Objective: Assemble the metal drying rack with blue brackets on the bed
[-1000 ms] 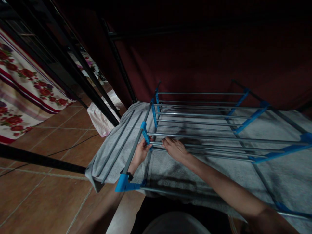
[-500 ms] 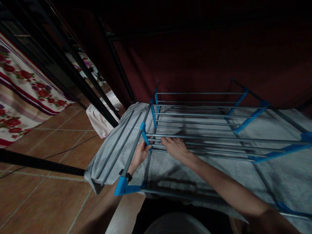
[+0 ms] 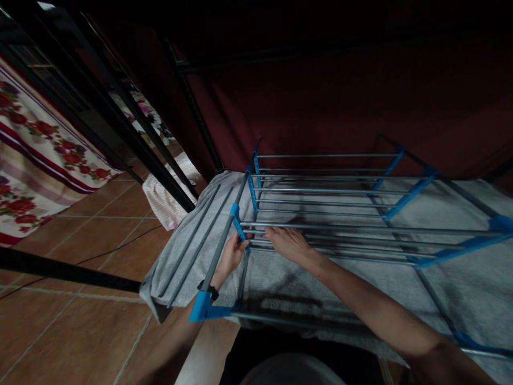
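Note:
A rack of grey metal tubes with blue plastic joints lies across a grey blanket [image 3: 288, 289]. My left hand [image 3: 231, 256], a dark band at its wrist, pinches the lower end of a blue plastic bracket [image 3: 239, 231] on the rack's left side. My right hand [image 3: 288, 243] reaches over the nearest group of tubes, its fingers curled round a metal tube [image 3: 360, 229] close to that bracket; the fingertips are partly hidden. A long side tube [image 3: 218, 251] passes above my left wrist and ends in a blue corner joint [image 3: 200, 306].
Two loose grey tubes [image 3: 198, 243] lie on the blanket at the left. Black metal posts [image 3: 120, 123] stand beyond them. A dark red curtain [image 3: 320, 107] hangs behind the rack. A floral cloth [image 3: 44, 149] and tiled floor [image 3: 80, 326] are at the left, with a thin cable.
The view has shifted very slightly. Both hands stay in nearly the same place on the rack, and the rack has not visibly moved.

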Demonstrator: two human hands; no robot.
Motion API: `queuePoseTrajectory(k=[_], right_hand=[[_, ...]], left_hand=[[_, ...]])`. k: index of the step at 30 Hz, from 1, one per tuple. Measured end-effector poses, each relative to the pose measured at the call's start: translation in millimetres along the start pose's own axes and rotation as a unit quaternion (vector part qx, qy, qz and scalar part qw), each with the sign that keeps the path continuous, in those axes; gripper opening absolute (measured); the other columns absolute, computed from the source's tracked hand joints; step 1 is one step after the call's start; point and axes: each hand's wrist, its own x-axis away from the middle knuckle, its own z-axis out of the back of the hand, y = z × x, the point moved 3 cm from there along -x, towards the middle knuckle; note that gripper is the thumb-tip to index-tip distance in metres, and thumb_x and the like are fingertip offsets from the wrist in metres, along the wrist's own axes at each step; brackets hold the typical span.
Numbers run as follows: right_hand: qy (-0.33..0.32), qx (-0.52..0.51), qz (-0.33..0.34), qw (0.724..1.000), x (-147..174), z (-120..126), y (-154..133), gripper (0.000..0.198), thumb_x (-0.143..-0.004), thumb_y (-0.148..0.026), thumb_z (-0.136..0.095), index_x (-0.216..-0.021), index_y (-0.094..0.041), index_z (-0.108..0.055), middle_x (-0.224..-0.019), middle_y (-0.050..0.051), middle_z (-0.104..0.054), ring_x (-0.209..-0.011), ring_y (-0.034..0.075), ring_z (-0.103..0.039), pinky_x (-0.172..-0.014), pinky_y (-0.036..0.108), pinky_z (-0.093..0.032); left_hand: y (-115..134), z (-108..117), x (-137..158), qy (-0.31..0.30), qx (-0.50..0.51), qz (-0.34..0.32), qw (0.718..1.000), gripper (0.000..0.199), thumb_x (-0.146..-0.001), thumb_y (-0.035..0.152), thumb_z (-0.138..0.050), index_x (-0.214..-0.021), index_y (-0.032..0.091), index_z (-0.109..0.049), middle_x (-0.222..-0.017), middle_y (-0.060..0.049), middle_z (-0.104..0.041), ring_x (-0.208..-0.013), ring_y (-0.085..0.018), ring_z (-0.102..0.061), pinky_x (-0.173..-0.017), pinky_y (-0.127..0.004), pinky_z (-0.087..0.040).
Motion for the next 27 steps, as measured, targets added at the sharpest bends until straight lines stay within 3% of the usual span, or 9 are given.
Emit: queuePoseTrajectory(k=[10, 16, 23, 27], right_hand=[[-0.04, -0.02, -0.001, 0.999, -3.5, 4.9, 4.1, 0.037, -0.107, -0.041, -0.031, -0.127, -0.025, -0.058, -0.116, 0.01, -0.073, -0.109, 0.027, -0.07, -0.086, 0.036, -0.055], [-0.036, -0.025, 0.002, 0.999, -2.6, 7.8, 4.0, 0.035, -0.106, -0.041, -0.033, -0.124, -0.025, -0.059, -0.116, 0.009, -0.073, -0.108, 0.027, -0.07, -0.086, 0.035, -0.055], [0.007, -0.012, 0.014, 1.0, -0.9, 4.4, 2.8, 0.035, -0.107, -0.04, -0.033, -0.127, -0.025, -0.057, -0.119, 0.01, -0.072, -0.114, 0.027, -0.068, -0.09, 0.037, -0.055], [-0.007, -0.01, 0.005, 1.0, -2.0, 5.3, 2.6, 0.035, -0.107, -0.041, -0.033, -0.125, -0.024, -0.058, -0.117, 0.01, -0.072, -0.111, 0.027, -0.069, -0.088, 0.035, -0.054]], left_hand=[[-3.5, 1.4, -2.8, -0.001, 0.016, 0.001, 1.0, 0.033, -0.075, 0.022, -0.071, -0.107, 0.02, -0.066, -0.095, -0.005, -0.072, -0.098, -0.022, -0.067, -0.094, -0.036, -0.051], [3.3, 1.2, -1.7, 0.005, -0.004, -0.013, 1.0, 0.022, -0.075, 0.026, -0.071, -0.096, 0.019, -0.067, -0.095, -0.006, -0.073, -0.096, -0.022, -0.066, -0.095, -0.037, -0.05], [2.3, 1.3, -0.3, 0.009, -0.018, -0.018, 1.0, 0.023, -0.078, 0.029, -0.071, -0.098, 0.02, -0.067, -0.099, -0.006, -0.073, -0.099, -0.023, -0.066, -0.095, -0.038, -0.05], [-0.2, 2.2, -0.6, 0.007, -0.025, -0.012, 1.0, 0.023, -0.079, 0.03, -0.07, -0.099, 0.021, -0.067, -0.098, -0.006, -0.073, -0.098, -0.023, -0.066, -0.091, -0.037, -0.052]])
